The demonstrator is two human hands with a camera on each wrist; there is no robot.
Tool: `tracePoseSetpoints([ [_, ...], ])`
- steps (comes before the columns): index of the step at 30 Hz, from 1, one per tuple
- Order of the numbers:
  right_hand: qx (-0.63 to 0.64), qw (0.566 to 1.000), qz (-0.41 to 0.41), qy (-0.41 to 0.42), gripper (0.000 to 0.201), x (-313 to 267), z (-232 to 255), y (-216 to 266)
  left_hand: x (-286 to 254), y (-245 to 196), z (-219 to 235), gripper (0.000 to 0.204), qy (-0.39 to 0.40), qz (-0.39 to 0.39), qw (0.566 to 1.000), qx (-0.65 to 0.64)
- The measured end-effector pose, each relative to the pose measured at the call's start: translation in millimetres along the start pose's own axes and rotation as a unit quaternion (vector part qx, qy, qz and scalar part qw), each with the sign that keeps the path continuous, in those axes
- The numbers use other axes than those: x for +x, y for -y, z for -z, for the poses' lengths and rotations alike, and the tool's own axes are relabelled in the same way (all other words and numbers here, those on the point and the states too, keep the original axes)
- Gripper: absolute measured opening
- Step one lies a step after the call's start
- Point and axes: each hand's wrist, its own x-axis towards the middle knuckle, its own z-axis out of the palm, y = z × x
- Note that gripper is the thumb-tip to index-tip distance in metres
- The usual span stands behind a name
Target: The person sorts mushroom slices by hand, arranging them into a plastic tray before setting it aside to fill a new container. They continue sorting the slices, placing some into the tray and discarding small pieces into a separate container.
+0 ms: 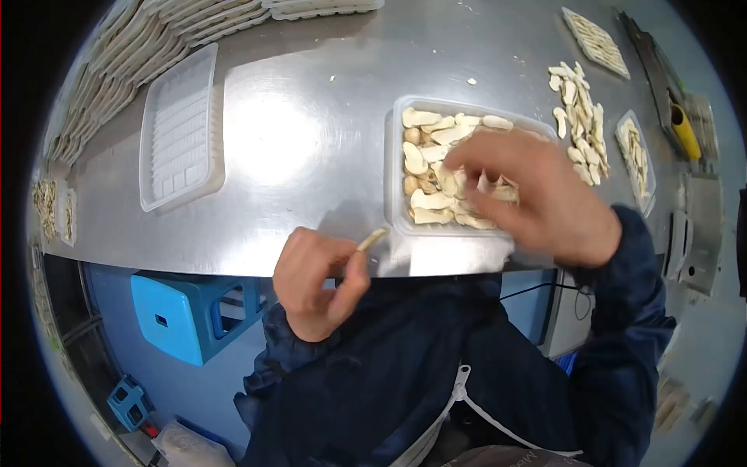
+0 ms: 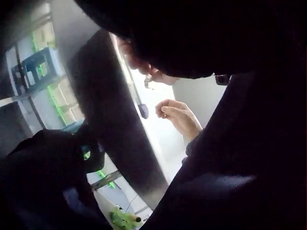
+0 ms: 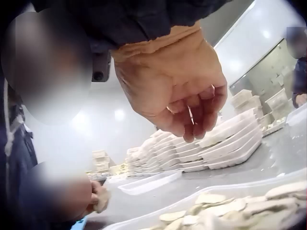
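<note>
My left hand point(image 1: 315, 280) is at the table's front edge, pinching a thin pale mushroom slice point(image 1: 372, 239) between thumb and fingers. To its right stands a clear plastic tub point(image 1: 398, 167) with sliced mushrooms point(image 1: 433, 201) and some small round brownish ones inside. Over the tub's right half hovers my right hand point(image 1: 545, 191), slightly blurred, its fingers loosely bent. The right wrist view shows that hand point(image 3: 177, 86) from the palm side, hanging above the mushroom slices point(image 3: 225, 208) with nothing visible in its fingers. The left wrist view is mostly dark sleeve.
A ribbed white tray point(image 1: 177, 128) lies on the left of the steel table point(image 1: 350, 101). Stacked filled trays point(image 1: 117, 70) line the back left. Loose mushroom slices point(image 1: 580, 117) lie to the right, between two filled trays point(image 1: 595, 43). A blue stool point(image 1: 167, 311) stands below the table.
</note>
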Motion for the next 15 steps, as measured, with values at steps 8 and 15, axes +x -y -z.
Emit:
tracePoseSetpoints([
  [8,0.129,0.989,0.047,-0.062,0.014,-48,-49,10,23,-30,-16,0.019,0.115,-0.153,0.981,0.018],
  [15,0.151,0.975,0.040,-0.158,0.010,-74,-49,1,36,-51,-22,0.017,0.182,-0.115,0.976,0.022],
])
